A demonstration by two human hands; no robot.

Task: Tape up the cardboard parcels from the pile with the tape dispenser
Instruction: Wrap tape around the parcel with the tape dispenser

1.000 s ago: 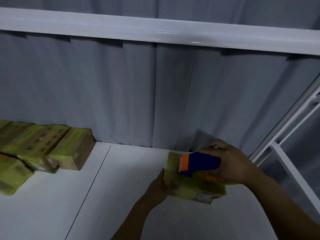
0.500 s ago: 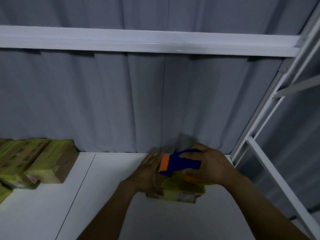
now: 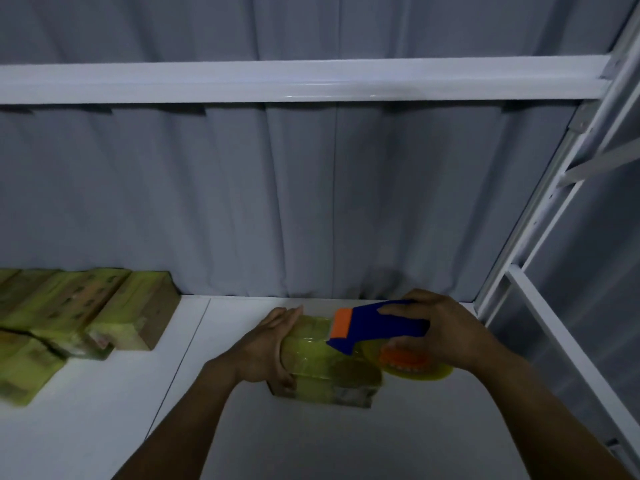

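Yellow-taped cardboard parcel (image 3: 322,365) sits on white counter (image 3: 104,420), near back edge. Left hand (image 3: 266,344), fingers straight, presses its left end. Right hand (image 3: 446,330) grips blue-and-orange tape dispenser (image 3: 377,327) on parcel's top.

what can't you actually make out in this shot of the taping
Head view only:
parcel: left end covered by the left hand.
tape dispenser: handle wrapped by the right hand.
pile: cut off by the left edge, print too blurred to read.
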